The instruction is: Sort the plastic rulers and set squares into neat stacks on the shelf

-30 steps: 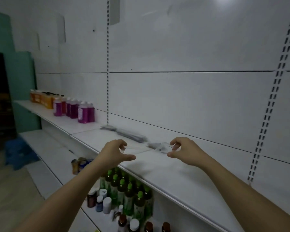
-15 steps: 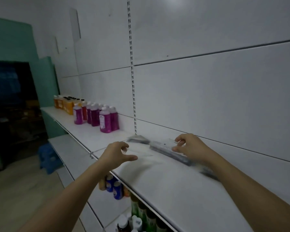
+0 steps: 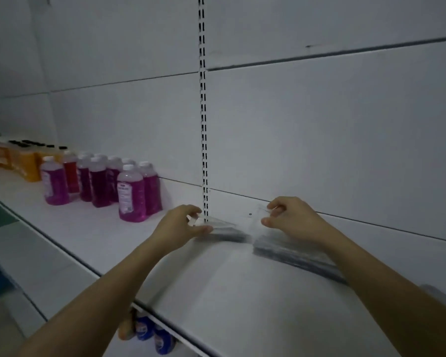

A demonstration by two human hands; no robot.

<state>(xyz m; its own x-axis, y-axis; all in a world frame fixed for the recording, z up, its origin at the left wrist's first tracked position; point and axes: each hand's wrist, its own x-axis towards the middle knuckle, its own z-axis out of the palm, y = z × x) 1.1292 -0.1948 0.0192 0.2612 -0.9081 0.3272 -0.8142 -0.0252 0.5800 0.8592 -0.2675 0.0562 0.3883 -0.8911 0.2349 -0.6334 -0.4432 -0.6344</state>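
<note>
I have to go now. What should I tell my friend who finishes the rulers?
Left hand and right hand each pinch one end of a clear plastic piece, held just above the shelf by the back wall.
Done: a stack lies under it, a longer stack to its right.
Left: lower this piece onto a stack, square the edges.

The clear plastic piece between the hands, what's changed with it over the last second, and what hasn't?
Both hands carried the clear plastic piece from over the front part of the shelf back toward the wall, above the left stack by the slotted upright. The left hand and right hand kept pinching its ends throughout. The stacks and the purple bottles stayed put; the camera swung left and closer.
</note>
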